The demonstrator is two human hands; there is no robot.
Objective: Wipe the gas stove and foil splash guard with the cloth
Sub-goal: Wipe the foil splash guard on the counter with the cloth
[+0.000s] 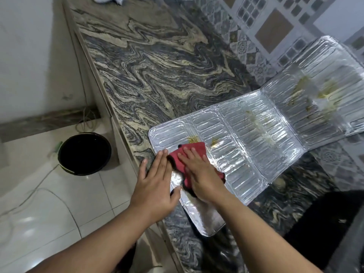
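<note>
Ribbed foil splash guard (256,131) flat on veined stone counter (157,75), hands spread: right (201,174) pressing red cloth (189,152), left (157,184) steadying edge

Under your hands you have a red cloth (192,152) with a dark edge, lying on a silver foil splash guard (256,134) embossed with rows of rounded bars and smeared yellow-green. Your counter (153,75) swirls grey, black and cream; the bucket (84,153) is black, the floor (39,203) white.
</note>
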